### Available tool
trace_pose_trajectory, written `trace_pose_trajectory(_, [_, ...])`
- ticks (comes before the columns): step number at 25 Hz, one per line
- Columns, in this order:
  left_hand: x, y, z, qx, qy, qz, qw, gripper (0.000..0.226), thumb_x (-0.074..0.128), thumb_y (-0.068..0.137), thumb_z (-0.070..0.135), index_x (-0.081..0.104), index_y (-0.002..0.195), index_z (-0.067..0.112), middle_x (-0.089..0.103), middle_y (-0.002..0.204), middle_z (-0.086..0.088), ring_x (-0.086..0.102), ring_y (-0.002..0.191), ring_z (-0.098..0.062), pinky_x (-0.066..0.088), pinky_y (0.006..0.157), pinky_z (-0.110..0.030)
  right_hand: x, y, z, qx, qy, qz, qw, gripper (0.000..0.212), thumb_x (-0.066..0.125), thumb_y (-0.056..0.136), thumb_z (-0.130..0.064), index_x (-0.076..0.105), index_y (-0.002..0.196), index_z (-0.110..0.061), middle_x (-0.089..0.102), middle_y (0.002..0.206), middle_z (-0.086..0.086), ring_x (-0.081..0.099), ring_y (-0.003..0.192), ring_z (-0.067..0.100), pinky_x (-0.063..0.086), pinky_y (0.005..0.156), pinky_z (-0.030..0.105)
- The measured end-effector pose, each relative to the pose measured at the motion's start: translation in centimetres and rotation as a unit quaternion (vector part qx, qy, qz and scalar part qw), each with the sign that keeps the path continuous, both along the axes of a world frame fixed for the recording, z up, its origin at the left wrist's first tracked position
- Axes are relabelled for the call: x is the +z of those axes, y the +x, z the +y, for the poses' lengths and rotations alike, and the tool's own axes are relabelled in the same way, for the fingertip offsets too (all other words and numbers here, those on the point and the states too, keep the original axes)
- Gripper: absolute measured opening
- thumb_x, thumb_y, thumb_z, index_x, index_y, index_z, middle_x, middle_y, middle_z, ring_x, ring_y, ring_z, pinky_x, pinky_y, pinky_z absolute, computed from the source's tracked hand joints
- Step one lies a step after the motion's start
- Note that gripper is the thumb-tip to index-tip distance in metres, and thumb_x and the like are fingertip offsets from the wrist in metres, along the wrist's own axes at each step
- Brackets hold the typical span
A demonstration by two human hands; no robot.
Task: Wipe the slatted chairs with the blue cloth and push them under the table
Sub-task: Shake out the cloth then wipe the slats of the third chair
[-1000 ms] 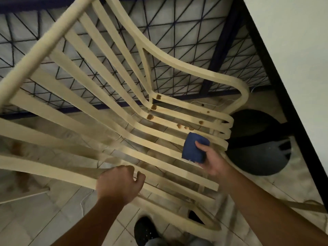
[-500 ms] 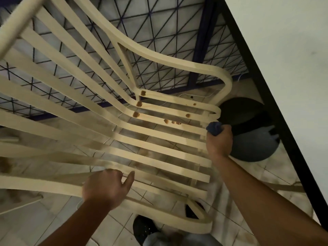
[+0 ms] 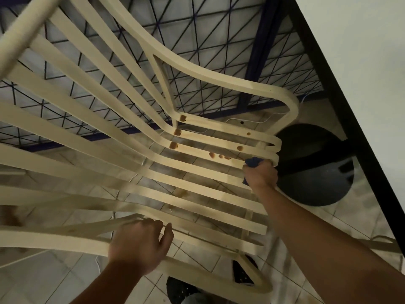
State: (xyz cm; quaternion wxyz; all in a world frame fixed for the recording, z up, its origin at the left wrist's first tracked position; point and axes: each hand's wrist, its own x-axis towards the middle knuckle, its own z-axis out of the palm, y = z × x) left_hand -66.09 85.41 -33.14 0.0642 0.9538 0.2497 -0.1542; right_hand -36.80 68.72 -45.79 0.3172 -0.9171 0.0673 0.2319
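Note:
A cream slatted chair (image 3: 153,172) fills the view, its slats running from upper left down to the seat's front edge at right. Brown spots mark the far seat slats. My right hand (image 3: 260,174) grips the blue cloth (image 3: 253,162), bunched in the fist so only a bit shows, at the front ends of the far slats. My left hand (image 3: 140,244) curls its fingers over the near armrest of the chair. The white table (image 3: 361,62) with a dark edge rises at the right.
A blue metal grille (image 3: 219,62) stands behind the chair. The table's dark round base (image 3: 311,172) sits on the tiled floor just right of the seat. Dark shoes (image 3: 179,290) show at the bottom edge.
My right hand slid the cloth from the middle of the seat out to the front ends of the slats and bunched it up. My left hand kept hold of the armrest.

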Motion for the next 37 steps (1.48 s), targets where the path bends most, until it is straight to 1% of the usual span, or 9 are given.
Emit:
trace_pose_trajectory(3, [0.6,0.4,-0.1,-0.009,0.001,0.034,0.999,0.050,0.043,0.086,0.052,0.046,0.045,0.024,0.043,0.042,0.006,0.024,0.037,-0.011,0.016,0.043,-0.020,-0.5,-0.4,2.2,0.037,-0.002,-0.007,0.999,0.025,0.076,0.086,-0.023,0.065,0.104,-0.010,0.069,0.106,0.006,0.068,0.098,0.025,0.048,0.079,0.031])
trace_pose_trajectory(8, [1.0,0.4,0.0,-0.011,-0.025,0.103,0.994,0.048,0.045,0.087,0.053,0.054,0.050,0.024,0.051,0.047,0.003,0.040,0.038,-0.014,0.023,0.045,-0.026,-0.5,-0.8,6.9,0.082,-0.028,0.027,0.996,0.027,0.076,0.089,-0.021,0.067,0.109,-0.006,0.070,0.107,0.009,0.068,0.101,0.024,0.052,0.076,0.029])
trace_pose_trajectory(11, [1.4,0.6,-0.1,0.016,-0.047,0.077,0.996,0.048,0.032,0.096,0.058,0.054,0.069,0.025,0.051,0.065,0.004,0.048,0.058,-0.013,0.041,0.058,-0.030,-0.2,-0.4,9.5,0.124,-0.063,0.054,0.989,0.032,0.071,0.093,-0.028,0.064,0.112,-0.003,0.069,0.108,0.013,0.068,0.105,0.028,0.053,0.081,0.032])
trace_pose_trajectory(14, [1.8,0.9,-0.1,0.044,-0.034,0.093,0.994,0.052,0.024,0.097,0.061,0.058,0.080,0.026,0.053,0.073,0.006,0.053,0.068,-0.012,0.044,0.066,-0.030,-0.5,0.3,10.3,0.138,-0.056,0.072,0.986,0.030,0.067,0.096,-0.030,0.060,0.104,-0.002,0.064,0.097,0.011,0.067,0.097,0.026,0.052,0.076,0.032])
trace_pose_trajectory(17, [2.0,1.1,-0.2,0.044,-0.030,0.117,0.992,0.054,0.025,0.098,0.059,0.065,0.087,0.025,0.051,0.074,0.006,0.050,0.068,-0.013,0.041,0.066,-0.031,-0.6,0.5,7.5,0.111,-0.066,0.067,0.989,0.036,0.069,0.093,-0.031,0.065,0.110,0.001,0.072,0.099,0.013,0.072,0.091,0.027,0.060,0.077,0.033])
trace_pose_trajectory(24, [2.2,1.0,-0.3,0.051,-0.044,0.120,0.991,0.047,0.023,0.097,0.058,0.053,0.080,0.027,0.052,0.076,0.008,0.050,0.069,-0.013,0.038,0.063,-0.031,0.5,1.7,-2.5,-0.003,-0.083,0.042,0.996,0.046,0.074,0.092,-0.026,0.059,0.125,0.002,0.068,0.114,0.020,0.068,0.107,0.035,0.056,0.082,0.039])
trace_pose_trajectory(29, [2.3,1.3,-0.3,0.055,-0.036,0.129,0.989,0.049,0.026,0.097,0.057,0.062,0.087,0.025,0.062,0.084,0.006,0.046,0.069,-0.013,0.035,0.065,-0.032,-1.0,0.4,2.7,0.078,-0.003,0.039,0.996,0.025,0.069,0.094,-0.013,0.065,0.115,0.001,0.069,0.115,0.019,0.066,0.108,0.034,0.055,0.096,0.044])
trace_pose_trajectory(34, [2.4,1.2,-0.2,0.054,-0.049,0.122,0.990,0.045,0.024,0.096,0.057,0.053,0.080,0.026,0.053,0.077,0.007,0.051,0.070,-0.013,0.039,0.065,-0.031,-1.0,-0.4,8.9,0.176,-0.062,0.038,0.982,0.027,0.062,0.098,-0.028,0.065,0.108,-0.003,0.070,0.103,0.014,0.069,0.097,0.027,0.058,0.082,0.034])
trace_pose_trajectory(37, [2.3,1.2,-0.2,0.046,-0.050,0.128,0.989,0.048,0.023,0.097,0.058,0.054,0.080,0.025,0.053,0.077,0.007,0.051,0.070,-0.012,0.038,0.066,-0.031,-0.8,-0.2,10.0,0.237,-0.071,0.045,0.968,0.030,0.058,0.101,-0.034,0.064,0.102,-0.005,0.065,0.093,0.010,0.063,0.088,0.023,0.046,0.073,0.027])
